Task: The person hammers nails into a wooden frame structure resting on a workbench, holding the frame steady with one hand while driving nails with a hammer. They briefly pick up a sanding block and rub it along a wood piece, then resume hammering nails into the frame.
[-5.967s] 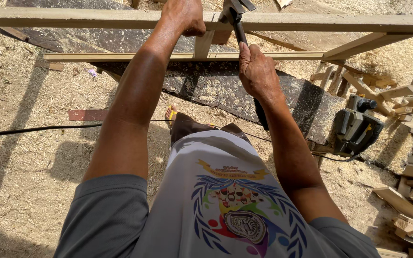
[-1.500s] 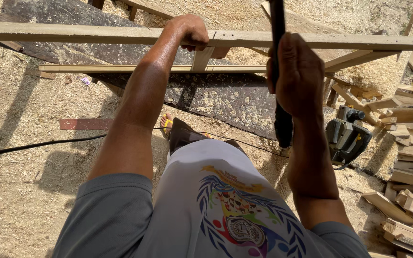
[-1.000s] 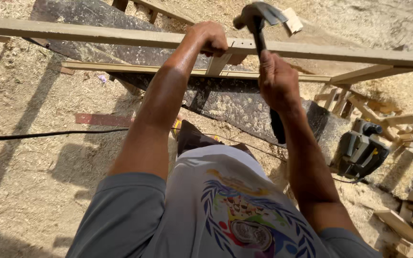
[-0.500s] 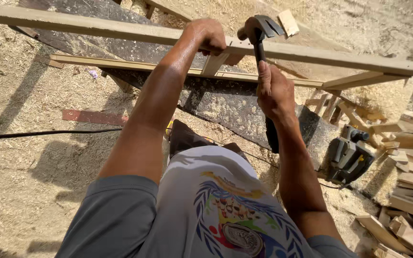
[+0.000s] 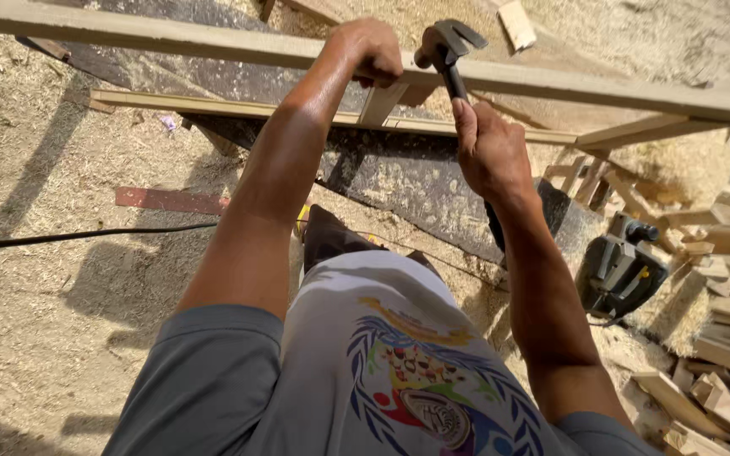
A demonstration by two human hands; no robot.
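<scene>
A long pale wooden rail (image 5: 171, 38) runs across the top of the head view, with a short cross piece (image 5: 380, 103) joining it to a lower rail (image 5: 213, 108). My left hand (image 5: 371, 52) grips the upper rail right above that joint. My right hand (image 5: 487, 152) is shut on the dark handle of a claw hammer (image 5: 449, 46), whose head rests on the upper rail just right of my left hand. My grey-sleeved shirt with a colourful print fills the bottom of the view.
A dark slab (image 5: 399, 173) lies under the frame on sawdust-covered ground (image 5: 44, 279). A black cable (image 5: 86, 236) crosses the left side. A dark power saw (image 5: 623, 270) sits at right beside a pile of cut wood offcuts (image 5: 728, 338).
The hammer swung up high, then came down; its head now sits on the upper rail. My left hand has stayed on the rail at the joint throughout.
</scene>
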